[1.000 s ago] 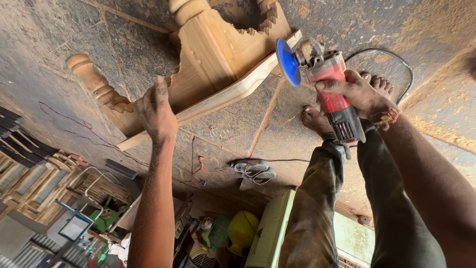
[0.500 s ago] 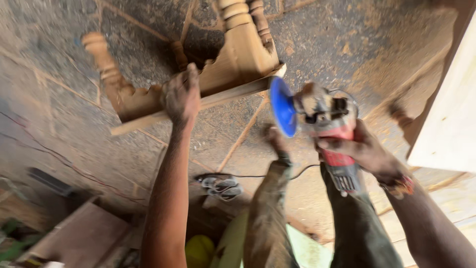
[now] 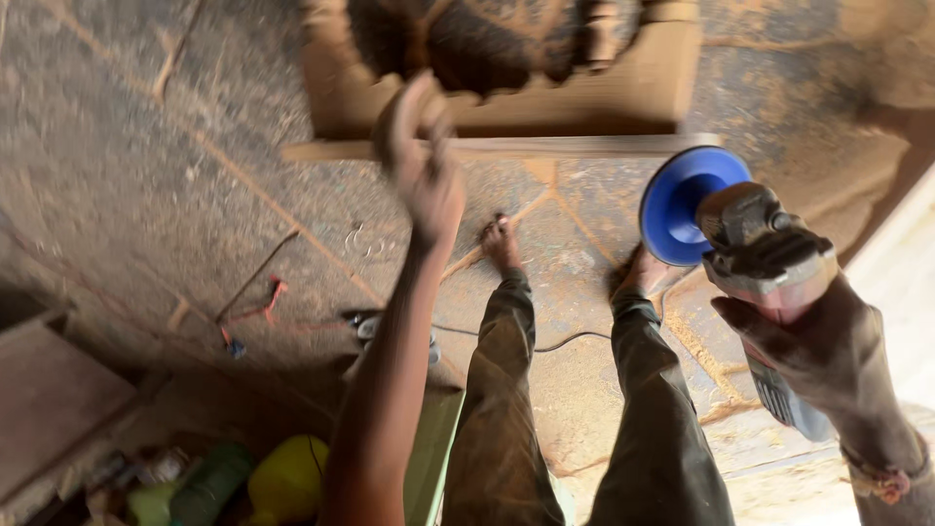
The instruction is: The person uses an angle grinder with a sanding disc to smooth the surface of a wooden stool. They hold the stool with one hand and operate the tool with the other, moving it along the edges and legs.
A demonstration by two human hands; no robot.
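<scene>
Two hands are at work here, and they stand well apart. Your left hand (image 3: 429, 185) reaches forward to the carved wooden furniture piece (image 3: 575, 93) lying on the dusty floor (image 3: 175, 195). It sits at the near edge of that piece, where a long flat rail (image 3: 584, 147) runs along it. The hand is blurred, so you cannot tell whether the fingers are curled onto the wood or only laid against it.

Your right hand (image 3: 808, 351) is wrapped tight around the body of the angle grinder (image 3: 769, 282), fingers shut on its red and grey housing. The blue sanding disc (image 3: 682, 205) faces the workpiece but hangs clear of it, just short of the rail's right end, above your bare right foot (image 3: 638, 273). Your other foot (image 3: 500, 242) stands nearer the middle of the piece, and a black cord (image 3: 555, 343) trails across the floor behind your legs.

As for progress: fine sawdust lies thick on the floor about the piece, which suggests sanding has been done here. The disc is off the wood now, so no cut is in hand. How much of the surface is smoothed cannot be judged, because the carving is blurred and partly out of view at the top edge.
</scene>
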